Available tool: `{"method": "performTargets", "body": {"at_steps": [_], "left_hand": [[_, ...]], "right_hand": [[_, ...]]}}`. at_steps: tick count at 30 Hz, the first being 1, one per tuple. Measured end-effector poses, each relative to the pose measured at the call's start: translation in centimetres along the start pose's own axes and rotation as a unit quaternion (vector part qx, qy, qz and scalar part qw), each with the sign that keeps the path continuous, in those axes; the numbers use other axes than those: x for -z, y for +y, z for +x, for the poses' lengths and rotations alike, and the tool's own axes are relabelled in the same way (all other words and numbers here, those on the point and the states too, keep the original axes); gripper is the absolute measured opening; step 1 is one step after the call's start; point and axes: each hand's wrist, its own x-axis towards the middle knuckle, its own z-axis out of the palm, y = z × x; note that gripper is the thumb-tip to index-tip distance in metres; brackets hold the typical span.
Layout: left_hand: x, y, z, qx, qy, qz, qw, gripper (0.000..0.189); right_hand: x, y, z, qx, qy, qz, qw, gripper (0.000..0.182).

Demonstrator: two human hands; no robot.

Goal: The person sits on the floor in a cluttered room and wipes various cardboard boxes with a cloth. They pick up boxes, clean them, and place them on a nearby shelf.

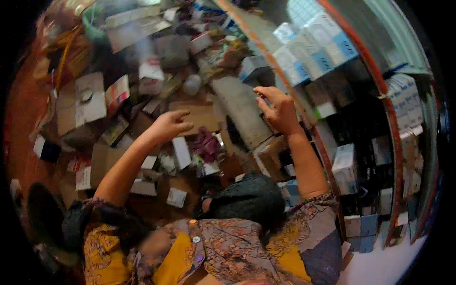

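Observation:
Both arms reach forward over a heap of boxes and loose goods. My left hand (170, 124) hovers at the centre left, its thumb and fingers apart and nothing between them. Just past its fingertips lies a brown cardboard piece (199, 115). My right hand (279, 108) is raised at the centre right with its fingers bent and apart, holding nothing visible. Beneath and beside it stretches a long greyish carton (242, 110). Between my forearms are a crumpled purple cloth (206, 144) and a narrow white box (181, 153). Whether either hand touches anything is hard to tell.
Along the right stands a shelf rack with orange-red edges (388, 114), holding several white-and-blue boxes (315, 48). An open cardboard box (270, 156) sits beside my right forearm. A green basket (93, 23) is at the far left, and a dark round container (44, 203) at lower left.

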Motion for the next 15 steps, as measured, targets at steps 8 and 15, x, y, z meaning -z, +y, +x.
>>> {"method": "performTargets", "body": {"at_steps": [8, 15], "left_hand": [[-2.6, -8.4, 2.0, 0.063, -0.03, 0.037, 0.997, 0.066], [-5.1, -12.9, 3.1, 0.14, -0.05, 0.177, 0.973, 0.072]], "right_hand": [[-11.6, 11.1, 1.3, -0.247, -0.218, -0.025, 0.944, 0.043], [-21.5, 23.3, -4.6, -0.44, -0.157, 0.071, 0.881, 0.048]]}}
